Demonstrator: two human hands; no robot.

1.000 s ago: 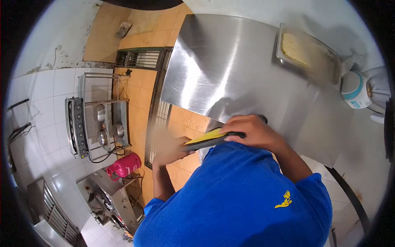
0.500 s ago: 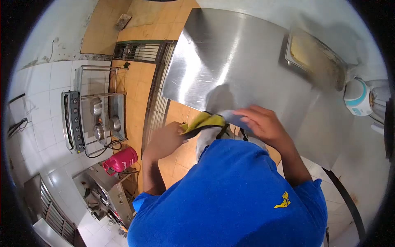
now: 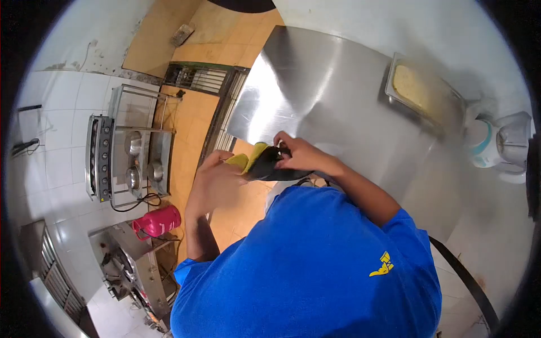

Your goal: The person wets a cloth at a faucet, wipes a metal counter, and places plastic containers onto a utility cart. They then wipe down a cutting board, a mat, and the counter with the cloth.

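A folded yellow and black cloth item (image 3: 269, 165) hangs in front of my blue shirt, close to the near edge of the steel table; its exact kind cannot be made out. My left hand (image 3: 217, 179) grips its yellow end, the back of the hand partly blurred. At the other side, the fingers of my right hand (image 3: 297, 153) are curled onto the black part, close to the table's corner. The black face is turned up between both hands, with yellow edges showing above it.
A steel table (image 3: 338, 90) bears a tray (image 3: 389, 87) of pale yellow food and a white and teal appliance (image 3: 484, 141). To the left are a gas stove (image 3: 100, 158), metal bowls (image 3: 133, 143) and a pink gas cylinder (image 3: 160, 221). A floor grate (image 3: 205, 79) lies beyond.
My right hand has moved left and inward, now gripping the cloth item's black part. The item has turned to show more black. The view has shifted slightly.
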